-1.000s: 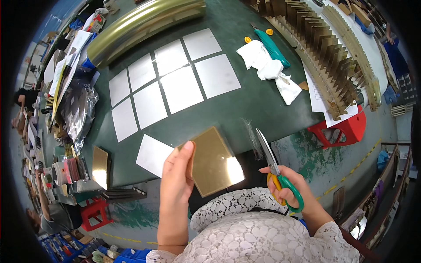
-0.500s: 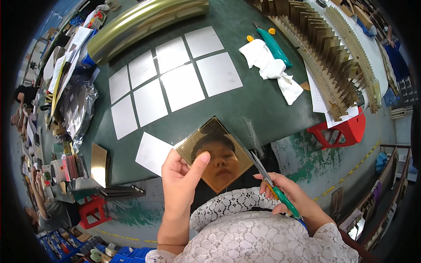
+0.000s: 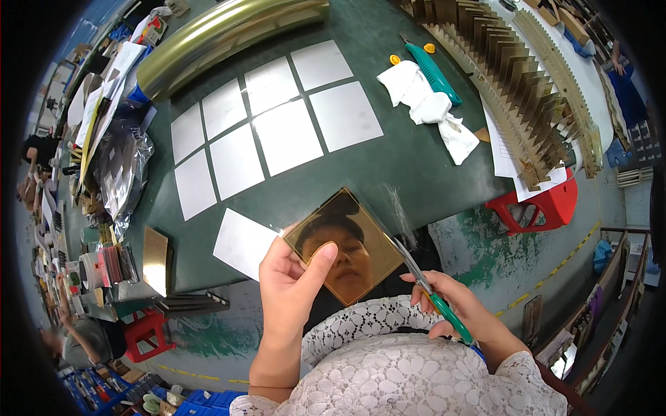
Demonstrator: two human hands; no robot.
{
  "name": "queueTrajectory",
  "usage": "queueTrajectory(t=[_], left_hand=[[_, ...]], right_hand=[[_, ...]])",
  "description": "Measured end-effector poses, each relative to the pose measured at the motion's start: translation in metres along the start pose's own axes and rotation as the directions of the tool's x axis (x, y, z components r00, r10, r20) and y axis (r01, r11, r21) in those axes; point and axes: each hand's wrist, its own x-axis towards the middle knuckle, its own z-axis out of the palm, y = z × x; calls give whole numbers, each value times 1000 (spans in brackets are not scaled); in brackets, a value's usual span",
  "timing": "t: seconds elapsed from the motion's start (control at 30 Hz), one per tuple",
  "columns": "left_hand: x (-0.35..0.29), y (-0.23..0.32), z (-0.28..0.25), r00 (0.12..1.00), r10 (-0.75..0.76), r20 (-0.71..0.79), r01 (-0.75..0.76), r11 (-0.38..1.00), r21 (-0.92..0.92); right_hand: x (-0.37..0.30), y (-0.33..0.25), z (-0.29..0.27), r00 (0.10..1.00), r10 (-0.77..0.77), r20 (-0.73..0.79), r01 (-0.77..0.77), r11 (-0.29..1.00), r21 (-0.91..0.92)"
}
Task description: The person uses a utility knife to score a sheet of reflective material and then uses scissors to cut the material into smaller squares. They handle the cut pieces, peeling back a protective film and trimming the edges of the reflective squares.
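Note:
My left hand (image 3: 288, 281) pinches a square bronze mirror plate (image 3: 368, 260), thumb on its face and fingers behind. The plate is tilted corner-up and reflects part of a person. Clear film (image 3: 374, 208) sticks out past its upper right edge. My right hand (image 3: 454, 298) holds scissors (image 3: 449, 315) with green handles, fingers around the grips. Their blades lie along the plate's right corner, by the film; whether they are fully closed is hard to make out. Just beyond the tips, thin clear strips (image 3: 402, 218) hang at the table edge.
Several white squares (image 3: 288, 139) lie in rows on the green table (image 3: 277, 201), before a gold film roll (image 3: 229, 48). To the right are a green cutter (image 3: 433, 73), white cloth (image 3: 430, 107) and slotted racks holding plates (image 3: 513, 90). A red stool (image 3: 534, 208) stands beside the table.
The mirror plate and my left hand have shifted slightly right and down. The scissor tips have moved a little left against the plate's edge; my right hand has barely moved.

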Motion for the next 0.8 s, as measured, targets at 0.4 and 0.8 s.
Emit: queueTrajectory(t=[0.4,0.8], left_hand=[[-1,0,1,1000,-12,-2,12,1000,24],[4,-5,0,997,-52,57,52,999,6]], right_hand=[[-1,1,-1,1000,4,-9,-4,1000,-2],[-3,0,-3,996,68,-48,-70,997,-34]])
